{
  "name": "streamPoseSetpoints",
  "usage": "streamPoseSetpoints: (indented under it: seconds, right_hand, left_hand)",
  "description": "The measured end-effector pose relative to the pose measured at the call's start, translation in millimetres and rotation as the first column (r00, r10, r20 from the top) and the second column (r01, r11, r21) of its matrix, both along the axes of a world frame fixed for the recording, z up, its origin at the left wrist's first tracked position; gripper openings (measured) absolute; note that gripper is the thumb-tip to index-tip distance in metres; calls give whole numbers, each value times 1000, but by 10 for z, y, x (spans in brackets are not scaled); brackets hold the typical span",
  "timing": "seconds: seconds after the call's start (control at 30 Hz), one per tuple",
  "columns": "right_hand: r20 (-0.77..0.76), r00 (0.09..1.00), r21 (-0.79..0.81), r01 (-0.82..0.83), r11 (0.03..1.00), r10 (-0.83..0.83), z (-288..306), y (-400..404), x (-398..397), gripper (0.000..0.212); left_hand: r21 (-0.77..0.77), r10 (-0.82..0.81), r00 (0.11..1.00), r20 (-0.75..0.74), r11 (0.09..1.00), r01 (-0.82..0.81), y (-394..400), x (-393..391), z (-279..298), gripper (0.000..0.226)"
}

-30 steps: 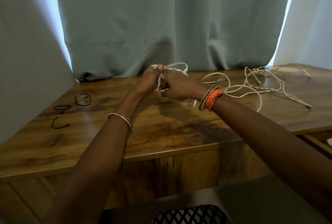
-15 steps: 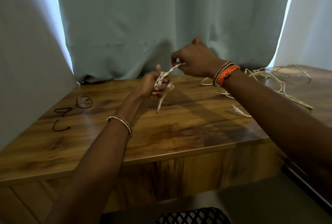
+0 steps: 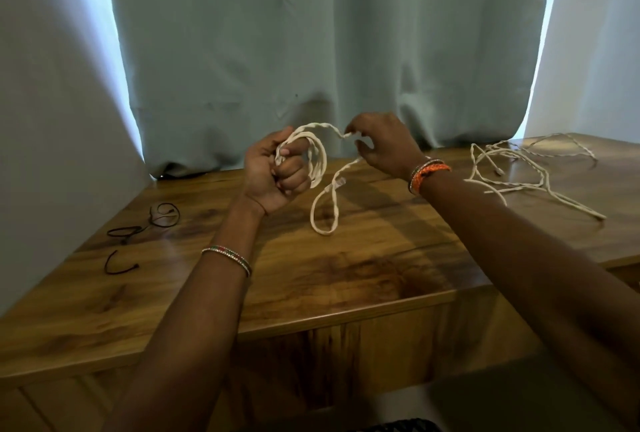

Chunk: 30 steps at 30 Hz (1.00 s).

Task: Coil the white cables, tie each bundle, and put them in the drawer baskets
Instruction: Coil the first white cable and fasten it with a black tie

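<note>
- Since half a second earlier, the right hand (image 3: 382,142) had dropped from its raised pull and come level with the left, and a slack loop of cable now hung between the two hands.
- Nearest, the wooden table (image 3: 346,286) carried that hanging loop, whose low end touched or nearly touched the top; a plug end showed partway up it.
- At mid-distance the left hand (image 3: 273,173) was curled round the coiled white cable (image 3: 317,161), several turns gathered against the palm.
- Level with it, the right hand pinched the cable's free run between thumb and forefinger, the other fingers loosely spread.
- To the right and a little farther, the loose white cables (image 3: 512,172) lay tangled on the table, untouched.
- At far left lay thin black ties (image 3: 152,224), well apart from both hands.
- Behind everything hung a grey-green curtain (image 3: 311,51).
- The cable looked light, soft and springy; turns would likely slip unless held across the whole bundle, with the free run taken close to the coil.
</note>
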State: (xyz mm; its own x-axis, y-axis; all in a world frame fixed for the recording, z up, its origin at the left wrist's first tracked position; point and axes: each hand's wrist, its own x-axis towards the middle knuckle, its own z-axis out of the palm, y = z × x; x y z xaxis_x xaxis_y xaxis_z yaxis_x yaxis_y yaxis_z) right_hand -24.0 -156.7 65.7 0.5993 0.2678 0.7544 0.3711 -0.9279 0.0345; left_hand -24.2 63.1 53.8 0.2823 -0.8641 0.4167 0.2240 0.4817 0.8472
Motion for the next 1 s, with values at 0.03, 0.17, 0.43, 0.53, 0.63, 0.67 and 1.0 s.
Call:
streamPoseSetpoints:
  seconds: [0.03, 0.17, 0.43, 0.53, 0.63, 0.67, 1.0]
  right_hand:
    - [-55, 998, 39, -5, 999, 7, -29, 26, -2, 25]
    - [-357, 920, 366, -21, 930, 161, -84, 219, -30, 26]
    - [94, 987, 951, -127, 281, 130, 59, 560, -199, 21]
    - [-32, 944, 960, -62, 272, 328, 99, 608, -289, 24]
    - [-133, 785, 991, 108, 79, 605, 239, 641, -385, 23]
    - [-156, 756, 986, 155, 57, 636, 277, 654, -415, 21]
    - [32, 819, 960, 133, -245, 574, -155, 1201, -270, 29]
  left_hand:
    - [-3, 80, 997, 4, 997, -80, -16, -15, -7, 31]
    - [6, 393, 911, -123, 918, -396, -198, -91, -61, 47]
    - [49, 701, 678, -222, 702, -710, -228, -16, -73, 40]
    - [107, 791, 598, -129, 610, -785, -268, 12, -113, 38]
    - [143, 859, 510, -41, 510, -848, -279, 31, -138, 38]
    - [147, 869, 494, -34, 494, -857, -280, 39, -142, 38]
    - [130, 674, 728, -123, 738, -662, -272, -59, -72, 38]
